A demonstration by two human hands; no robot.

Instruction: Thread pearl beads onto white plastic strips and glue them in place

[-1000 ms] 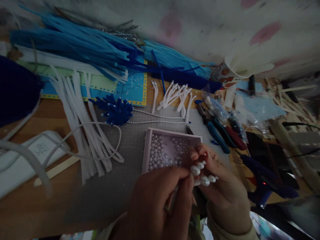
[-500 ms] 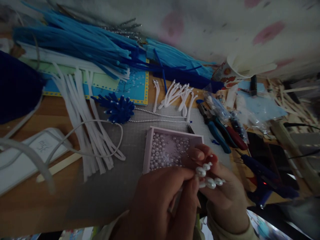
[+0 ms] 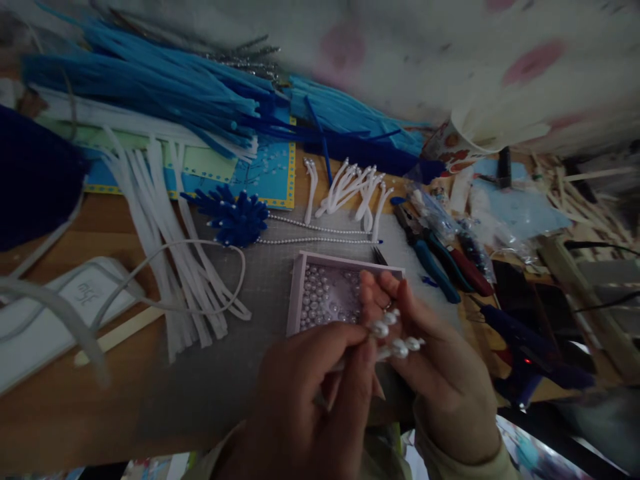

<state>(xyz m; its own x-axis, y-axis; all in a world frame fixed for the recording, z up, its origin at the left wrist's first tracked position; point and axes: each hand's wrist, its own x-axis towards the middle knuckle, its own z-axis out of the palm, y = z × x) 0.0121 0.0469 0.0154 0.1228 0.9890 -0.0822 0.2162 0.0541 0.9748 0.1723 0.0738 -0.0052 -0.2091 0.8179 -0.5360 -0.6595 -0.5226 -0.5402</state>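
Note:
Between its thumb and forefinger, my left hand pinches a white pearl-beaded stem; its two bead-tipped ends stick out to the right. My right hand is behind and beside these beads, fingers stretched out and apart, with a ring on one finger. Whether its palm touches the beads I cannot tell. Just beyond both hands a pale pink box holds loose pearl beads, partly hidden by the fingers. Several white pearl-tipped stems lie behind the box, beside a blue fuzzy flower with bead strings.
White pipe cleaners and a cable lie at left, blue pipe cleaners at the back. Pliers, tweezers, a glue gun with a red light and a paper cup are at right.
Both hands have shifted slightly left with the beaded stem. My right hand's fingers have uncurled from around the beads and spread out; my left hand keeps its pinch.

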